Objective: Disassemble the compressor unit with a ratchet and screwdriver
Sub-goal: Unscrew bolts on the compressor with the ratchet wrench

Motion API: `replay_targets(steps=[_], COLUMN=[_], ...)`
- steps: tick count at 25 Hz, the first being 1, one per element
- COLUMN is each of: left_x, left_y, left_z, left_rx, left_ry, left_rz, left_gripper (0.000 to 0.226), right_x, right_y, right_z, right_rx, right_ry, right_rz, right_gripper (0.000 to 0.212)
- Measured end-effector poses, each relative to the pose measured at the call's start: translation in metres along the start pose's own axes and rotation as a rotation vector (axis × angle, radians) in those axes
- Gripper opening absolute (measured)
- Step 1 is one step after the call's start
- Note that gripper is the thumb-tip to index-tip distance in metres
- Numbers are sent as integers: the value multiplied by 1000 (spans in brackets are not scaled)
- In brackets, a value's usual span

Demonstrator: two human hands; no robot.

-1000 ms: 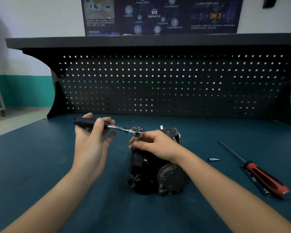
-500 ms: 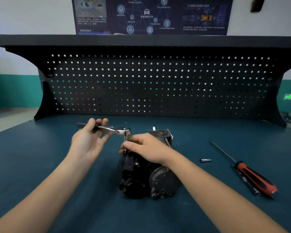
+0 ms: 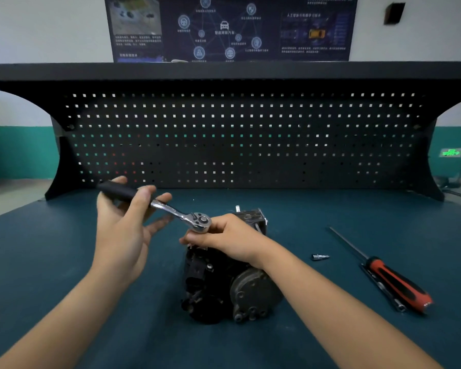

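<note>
- Left grip (image 3: 123, 225) holds the ratchet (image 3: 181, 215) by its black handle.
- Right grip (image 3: 229, 238) curls round the ratchet under its head, atop the compressor (image 3: 224, 286) on the worktop (image 3: 64, 262).

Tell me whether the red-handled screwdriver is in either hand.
No, the screwdriver lies on the benchtop, right of the compressor, with no hand on it.

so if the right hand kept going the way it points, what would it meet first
Most likely the left hand: the right hand, curled under the ratchet head, points left, and the left hand's loose lower fingers lie in that line. Depth is unclear.
</note>
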State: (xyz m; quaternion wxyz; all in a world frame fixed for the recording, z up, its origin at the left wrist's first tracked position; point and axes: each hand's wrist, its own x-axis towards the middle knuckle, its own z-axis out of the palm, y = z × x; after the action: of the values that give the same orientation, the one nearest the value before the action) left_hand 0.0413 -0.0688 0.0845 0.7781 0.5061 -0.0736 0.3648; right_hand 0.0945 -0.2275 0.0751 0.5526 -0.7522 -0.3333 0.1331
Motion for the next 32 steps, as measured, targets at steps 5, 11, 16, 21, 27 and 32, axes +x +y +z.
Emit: replay_targets(steps=[5,11,16,21,27,32], left_x=[53,39,-34,-78,-62,12], left_y=[-15,-7,31,46,34,16], left_z=[11,-21,-52,-28,-50,-48], left_rx=[57,161,470,839,731,352], left_ry=[-52,92,-27,-391,-305,31], left_rz=[-188,-15,339,734,724,22], left_gripper=[48,18,23,22,19,29], right_x=[4,9,6,2,4,7], right_y=[1,0,-3,-5,-4,-6], right_z=[2,3,4,5,3,5], right_rx=[-14,-94,-123,-116,-76,-95], right_ry=[13,41,45,27,15,-15], right_rz=[-22,24,37,25,22,8], right_gripper=[19,24,24,22,15,15])
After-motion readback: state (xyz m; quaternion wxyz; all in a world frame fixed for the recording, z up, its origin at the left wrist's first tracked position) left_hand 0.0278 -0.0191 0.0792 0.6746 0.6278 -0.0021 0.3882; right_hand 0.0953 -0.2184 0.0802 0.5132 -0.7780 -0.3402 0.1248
